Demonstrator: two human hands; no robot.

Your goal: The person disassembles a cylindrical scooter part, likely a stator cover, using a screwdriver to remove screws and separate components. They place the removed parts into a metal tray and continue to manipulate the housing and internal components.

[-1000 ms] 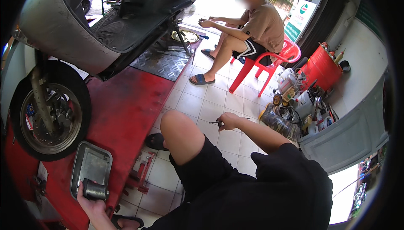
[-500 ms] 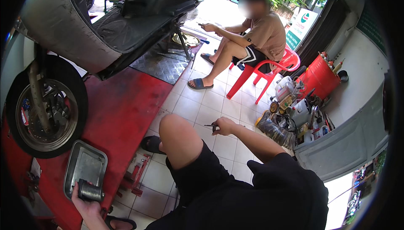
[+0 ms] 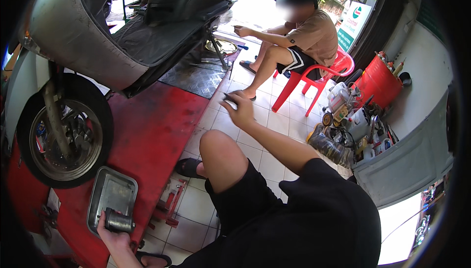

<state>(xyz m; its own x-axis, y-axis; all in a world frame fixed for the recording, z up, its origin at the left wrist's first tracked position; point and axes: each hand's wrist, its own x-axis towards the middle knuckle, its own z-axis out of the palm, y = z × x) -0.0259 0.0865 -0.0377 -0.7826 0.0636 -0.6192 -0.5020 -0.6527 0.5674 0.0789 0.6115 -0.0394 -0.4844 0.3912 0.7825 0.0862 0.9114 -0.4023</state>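
Observation:
Low at the left, my left hand [image 3: 116,239] is wrapped round a dark cylindrical motor [image 3: 119,222] with a paler metal end, much like a starter motor. It is held over the near end of a shallow metal tray [image 3: 93,197], and I cannot tell if the two touch. My right hand [image 3: 240,112] is raised beyond my knee, above the tiled floor. Its fingers close on a small, thin dark piece [image 3: 229,99], too small to name.
The tray lies on a red lift platform [image 3: 157,116], beside the front wheel [image 3: 66,130] of a grey scooter [image 3: 64,27]. A person [image 3: 314,35] sits on a red plastic chair [image 3: 314,79]. Bottles [image 3: 331,145] and a red drum [image 3: 380,81] stand along the right wall.
My right hand has moved up and slightly left, away from my body, with the thin piece. My left hand still holds the motor over the tray. The whole view has shifted a little.

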